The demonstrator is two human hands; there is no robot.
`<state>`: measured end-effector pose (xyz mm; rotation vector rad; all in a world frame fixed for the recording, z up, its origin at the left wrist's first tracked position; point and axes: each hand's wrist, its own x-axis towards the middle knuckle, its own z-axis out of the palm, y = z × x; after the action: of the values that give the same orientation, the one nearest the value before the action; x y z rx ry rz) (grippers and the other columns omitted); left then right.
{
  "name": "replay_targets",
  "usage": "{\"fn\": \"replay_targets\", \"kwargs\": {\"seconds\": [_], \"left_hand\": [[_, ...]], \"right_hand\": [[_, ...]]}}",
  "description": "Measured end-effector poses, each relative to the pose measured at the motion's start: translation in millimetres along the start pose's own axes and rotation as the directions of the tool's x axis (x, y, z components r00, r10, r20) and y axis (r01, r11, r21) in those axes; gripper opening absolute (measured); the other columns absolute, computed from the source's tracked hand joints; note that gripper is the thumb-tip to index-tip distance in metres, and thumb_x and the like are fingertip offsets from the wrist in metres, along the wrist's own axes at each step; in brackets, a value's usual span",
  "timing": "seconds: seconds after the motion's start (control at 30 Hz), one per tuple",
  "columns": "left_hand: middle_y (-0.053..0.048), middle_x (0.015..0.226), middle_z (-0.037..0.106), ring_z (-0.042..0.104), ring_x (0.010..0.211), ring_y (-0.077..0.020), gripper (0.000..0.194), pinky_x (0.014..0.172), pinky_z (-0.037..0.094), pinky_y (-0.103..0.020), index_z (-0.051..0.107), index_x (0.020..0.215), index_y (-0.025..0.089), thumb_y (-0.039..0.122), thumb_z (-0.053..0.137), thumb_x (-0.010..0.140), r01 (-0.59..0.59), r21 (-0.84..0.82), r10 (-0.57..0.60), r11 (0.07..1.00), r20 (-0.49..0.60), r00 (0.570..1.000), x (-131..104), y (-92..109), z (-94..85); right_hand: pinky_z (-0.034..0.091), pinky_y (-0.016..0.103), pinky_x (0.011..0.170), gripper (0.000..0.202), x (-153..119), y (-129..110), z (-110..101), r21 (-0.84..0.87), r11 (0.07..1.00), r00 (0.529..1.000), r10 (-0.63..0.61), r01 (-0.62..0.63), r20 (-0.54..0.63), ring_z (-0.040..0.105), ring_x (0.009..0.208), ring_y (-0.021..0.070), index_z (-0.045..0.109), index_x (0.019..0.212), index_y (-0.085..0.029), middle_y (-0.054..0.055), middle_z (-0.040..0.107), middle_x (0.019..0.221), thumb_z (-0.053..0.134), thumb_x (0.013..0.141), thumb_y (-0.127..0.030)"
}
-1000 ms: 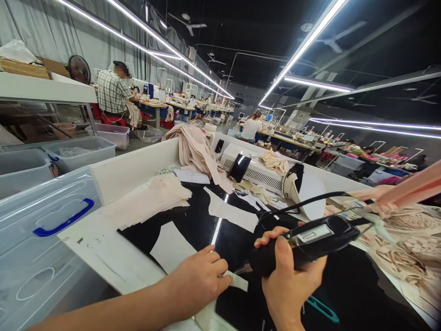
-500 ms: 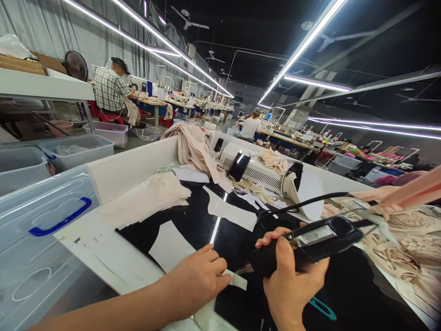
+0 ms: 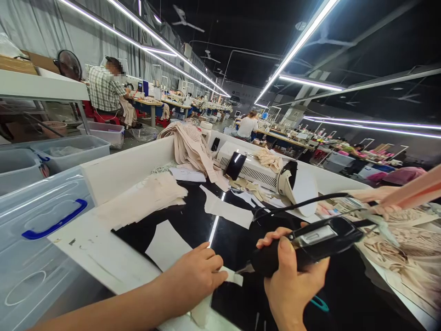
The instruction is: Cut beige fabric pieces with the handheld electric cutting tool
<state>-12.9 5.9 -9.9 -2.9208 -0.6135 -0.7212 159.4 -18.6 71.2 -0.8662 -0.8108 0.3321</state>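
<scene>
With fingers closed, my left hand (image 3: pixel 198 278) pinches a small pale strip (image 3: pixel 233 276) low in the centre, over the glossy black surface (image 3: pixel 229 239). My right hand (image 3: pixel 292 271) is wrapped round a black corded hand tool (image 3: pixel 315 241), whose metal tip points left, close to the strip's free end. A white curved piece (image 3: pixel 167 246) lies left of centre, partly behind my left hand. Farther back is another white piece (image 3: pixel 225 209). Under my right wrist, a teal looped object (image 3: pixel 319 303) is partly hidden.
A stack of beige fabric (image 3: pixel 141 200) lies at the left, beside a clear bin lid (image 3: pixel 44 207) with a blue handle. Behind are a white slotted machine (image 3: pixel 255 172) and draped fabric (image 3: pixel 191 145). More fabric (image 3: pixel 406 253) heaps at right. Two people (image 3: pixel 105 89) sit farther off.
The view has shifted slightly, moving the background left. The tool's metal tip now shows more clearly beside the pale strip. Both hands keep their holds.
</scene>
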Motion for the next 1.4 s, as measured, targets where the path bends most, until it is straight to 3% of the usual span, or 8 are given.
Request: {"fn": "replay_targets", "kwargs": {"seconds": [0.3, 0.97, 1.1, 1.23, 1.4], "left_hand": [[0.0, 0.088, 0.059, 0.058, 0.084, -0.0173, 0.015, 0.101, 0.045, -0.035, 0.064, 0.108, 0.02, 0.009, 0.064, 0.097, -0.011, -0.009, 0.011, 1.0, -0.013, 1.0, 2, 0, -6.4], [-0.001, 0.096, 0.063, 0.061, 0.085, -0.0177, 0.025, 0.108, 0.044, -0.042, 0.061, 0.11, 0.02, 0.002, 0.059, 0.093, -0.011, -0.035, 0.011, 0.999, 0.016, 1.0, -1, -3, -4.9], [-0.006, 0.103, 0.064, 0.061, 0.094, -0.0209, 0.03, 0.094, 0.051, -0.034, 0.058, 0.111, 0.015, -0.005, 0.055, 0.088, 0.005, -0.003, -0.005, 1.0, -0.012, 1.0, -2, 2, -13.4], [-0.009, 0.107, 0.065, 0.063, 0.091, -0.022, 0.037, 0.073, 0.053, -0.029, 0.056, 0.109, 0.014, -0.009, 0.052, 0.081, 0.075, 0.051, -0.077, 0.996, 0.047, 0.996, -4, 8, -22.7], [-0.005, 0.104, 0.066, 0.065, 0.09, -0.0202, 0.042, 0.071, 0.054, -0.026, 0.056, 0.109, 0.017, -0.011, 0.054, 0.078, 0.195, 0.0, -0.193, 0.981, 0.155, 0.969, -5, 5, -21.2]], "right_hand": [[0.058, 0.031, 0.054, 0.047, -13, -3, 5, 0.064, 0.997, 0.997, 0.047, -0.051, 0.065, 0.063, 0.062, 0.0138, 0.056, 0.123, -0.03, -0.006, 0.067, 0.08, 0.079, 0.083, -0.023], [0.059, 0.03, 0.056, 0.046, -8, -3, -8, 0.002, 1.0, 1.0, 0.006, -0.006, 0.018, 0.063, 0.061, 0.0127, 0.057, 0.122, -0.029, -0.005, 0.069, 0.083, 0.08, 0.083, -0.023], [0.059, 0.031, 0.057, 0.046, -9, -3, -10, -0.016, 1.0, 1.0, 0.006, -0.006, 0.016, 0.064, 0.062, 0.013, 0.057, 0.124, -0.028, -0.005, 0.069, 0.084, 0.08, 0.084, -0.023], [0.059, 0.03, 0.059, 0.046, -12, -5, -9, -0.02, 1.0, 1.0, 0.005, -0.004, 0.018, 0.064, 0.063, 0.0124, 0.056, 0.124, -0.028, -0.005, 0.069, 0.083, 0.08, 0.085, -0.023], [0.06, 0.029, 0.06, 0.048, -21, -10, -7, -0.045, 0.998, 0.999, 0.037, -0.038, -0.026, 0.065, 0.061, 0.012, 0.057, 0.122, -0.029, -0.005, 0.07, 0.082, 0.083, 0.083, -0.024]]}}
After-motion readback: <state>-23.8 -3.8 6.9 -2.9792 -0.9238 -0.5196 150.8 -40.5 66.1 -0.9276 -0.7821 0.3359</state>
